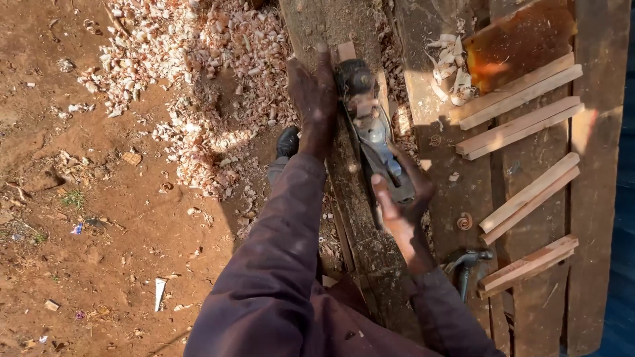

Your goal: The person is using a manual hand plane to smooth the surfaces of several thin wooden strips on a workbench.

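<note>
A metal hand plane (372, 132) lies along a narrow wood strip (346, 52) that rests on a dark plank (360, 218) at the bench's left edge. My left hand (313, 96) lies flat on the plank beside the plane's front knob, fingers stretched forward and touching the plane's side. My right hand (403, 205) wraps around the plane's rear handle. Both arms are in dark purple sleeves.
Several short wood strips (516, 125) lie in pairs on the rough wooden bench (598, 198) to the right. A hammer (466, 264) lies near my right wrist. Curled shavings (450, 69) sit on the bench. Pale shavings (198, 59) cover the red dirt ground at left.
</note>
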